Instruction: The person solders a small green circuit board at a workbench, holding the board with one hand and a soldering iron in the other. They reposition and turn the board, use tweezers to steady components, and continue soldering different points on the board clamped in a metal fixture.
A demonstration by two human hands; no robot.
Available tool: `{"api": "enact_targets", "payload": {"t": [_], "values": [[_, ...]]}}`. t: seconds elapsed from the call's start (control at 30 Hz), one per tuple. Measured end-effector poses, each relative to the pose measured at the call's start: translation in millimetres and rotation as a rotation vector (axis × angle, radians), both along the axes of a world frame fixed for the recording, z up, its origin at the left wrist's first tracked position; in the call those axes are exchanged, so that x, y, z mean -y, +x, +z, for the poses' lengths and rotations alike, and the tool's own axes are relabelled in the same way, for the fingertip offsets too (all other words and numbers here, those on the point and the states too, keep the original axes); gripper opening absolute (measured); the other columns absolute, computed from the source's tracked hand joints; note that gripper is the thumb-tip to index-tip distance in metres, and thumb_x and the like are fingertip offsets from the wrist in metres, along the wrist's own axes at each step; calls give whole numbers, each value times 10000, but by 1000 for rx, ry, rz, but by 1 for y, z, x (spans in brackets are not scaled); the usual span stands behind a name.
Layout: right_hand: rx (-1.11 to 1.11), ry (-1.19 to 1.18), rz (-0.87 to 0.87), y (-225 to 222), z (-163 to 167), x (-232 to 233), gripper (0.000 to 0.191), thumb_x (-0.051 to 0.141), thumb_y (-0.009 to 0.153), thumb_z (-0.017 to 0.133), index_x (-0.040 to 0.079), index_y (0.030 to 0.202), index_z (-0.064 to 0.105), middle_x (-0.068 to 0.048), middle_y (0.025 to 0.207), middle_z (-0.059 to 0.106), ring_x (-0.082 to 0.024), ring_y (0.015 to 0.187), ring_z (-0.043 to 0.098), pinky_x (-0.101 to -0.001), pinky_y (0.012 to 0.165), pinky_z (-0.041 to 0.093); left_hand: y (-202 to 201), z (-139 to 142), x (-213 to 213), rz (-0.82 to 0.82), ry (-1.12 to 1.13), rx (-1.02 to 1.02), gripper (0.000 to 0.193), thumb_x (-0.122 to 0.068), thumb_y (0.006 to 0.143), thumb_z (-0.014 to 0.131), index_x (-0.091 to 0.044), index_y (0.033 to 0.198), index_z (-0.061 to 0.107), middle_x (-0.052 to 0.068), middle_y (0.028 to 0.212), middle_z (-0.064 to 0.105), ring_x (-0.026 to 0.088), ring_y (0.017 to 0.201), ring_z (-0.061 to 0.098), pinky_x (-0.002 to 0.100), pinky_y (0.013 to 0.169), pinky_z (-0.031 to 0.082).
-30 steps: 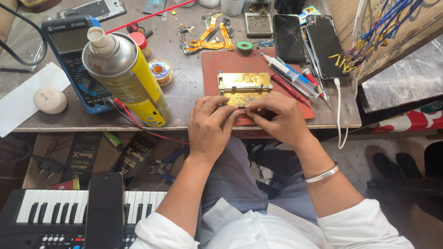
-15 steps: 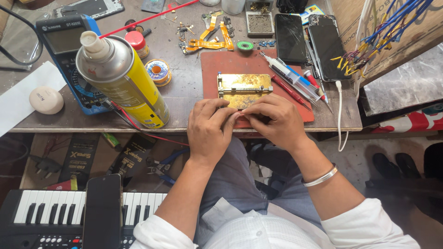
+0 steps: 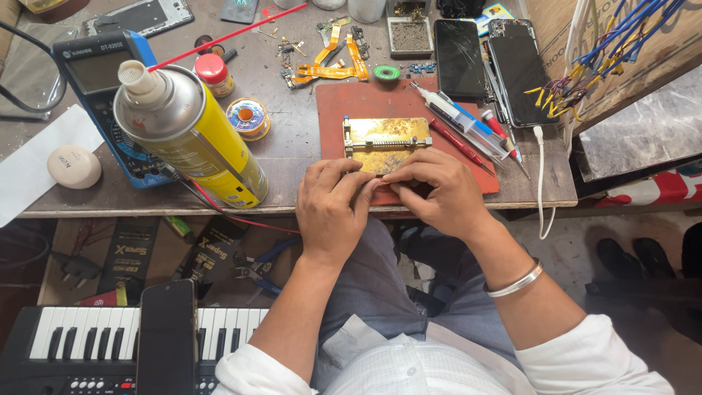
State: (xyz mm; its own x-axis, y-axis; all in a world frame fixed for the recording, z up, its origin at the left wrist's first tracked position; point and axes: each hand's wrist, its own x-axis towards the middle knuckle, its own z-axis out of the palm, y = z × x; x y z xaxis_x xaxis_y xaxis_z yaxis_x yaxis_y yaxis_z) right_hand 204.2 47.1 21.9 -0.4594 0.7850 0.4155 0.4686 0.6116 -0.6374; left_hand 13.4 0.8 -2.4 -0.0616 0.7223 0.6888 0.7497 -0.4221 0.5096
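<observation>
While both hands point(image 3: 387, 197) stay pinched together, the spray can point(image 3: 191, 135) appears shifted right.

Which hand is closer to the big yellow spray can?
Left. The left hand sits just right of the spray can, a small gap between. The right hand lies farther right, beyond the left one.

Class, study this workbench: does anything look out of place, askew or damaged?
Yes. A black phone lies across the white keys of a black electronic keyboard below the bench, an odd resting spot. The yellow spray can appears tilted. Loose orange flex cables lie scattered.
</observation>
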Motion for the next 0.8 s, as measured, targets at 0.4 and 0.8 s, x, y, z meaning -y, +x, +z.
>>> {"api": "enact_targets", "payload": {"t": [0.4,0.8], "values": [[-55,-12,23,5,-5,-2,199,5,801,749,62,990,776,-53,943,745,-170,853,709,-282,724,561,-6,-1,-1,-77,32,11,144,-194,868,805,-167,1007,785,-11,1041,690,228,1031,630,394,893,507],[-71,31,12,6,-8,-2,191,2,810,770,50,995,772,-58,961,731,-153,868,707,-272,731,563,-6,0,-1,-95,31,12,139,-186,860,807,-167,996,792,-22,986,697,215,994,637,386,874,511]]}}
